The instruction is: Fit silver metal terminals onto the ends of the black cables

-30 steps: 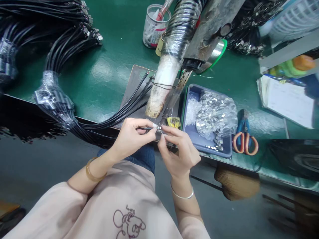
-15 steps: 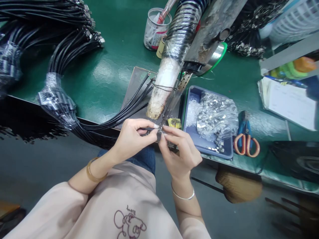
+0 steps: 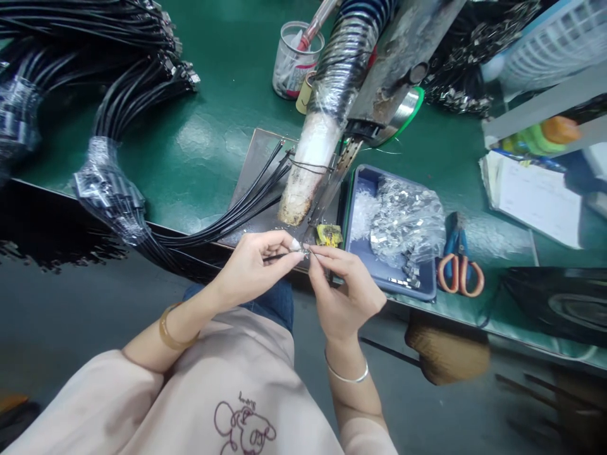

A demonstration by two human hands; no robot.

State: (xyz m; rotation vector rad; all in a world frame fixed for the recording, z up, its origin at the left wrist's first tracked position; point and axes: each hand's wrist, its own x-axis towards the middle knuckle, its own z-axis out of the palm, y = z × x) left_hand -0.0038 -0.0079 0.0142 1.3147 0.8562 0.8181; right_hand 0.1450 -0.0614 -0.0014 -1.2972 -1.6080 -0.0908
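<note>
Between the thumb and forefinger of my left hand (image 3: 258, 262) is the end of a black cable (image 3: 275, 256). My right hand (image 3: 348, 287) pinches at the same cable tip from the other side, fingertips nearly touching the left ones. Whatever tiny piece sits in the right fingertips is too small to make out. Just above the hands, a mounted soldering iron (image 3: 332, 183) points down beside a white-wrapped hose end (image 3: 303, 170). A yellow sponge (image 3: 329, 235) lies right behind my right fingers. More black cables (image 3: 227, 221) fan out over a grey board (image 3: 249, 165).
To the right sits a blue tray (image 3: 353, 243) with a bag of small metal parts (image 3: 403, 218). Orange-handled pliers (image 3: 459, 272) and a paper pad (image 3: 535, 199) lie beyond. Wrapped cable bundles (image 3: 111, 183) occupy the left; a clear cup (image 3: 294, 63) and solder spool (image 3: 410, 114) stand behind.
My right hand has turned slightly and its fingers are drawn closer together at the cable tip. The left hand has shifted a little. The view has moved slightly.
</note>
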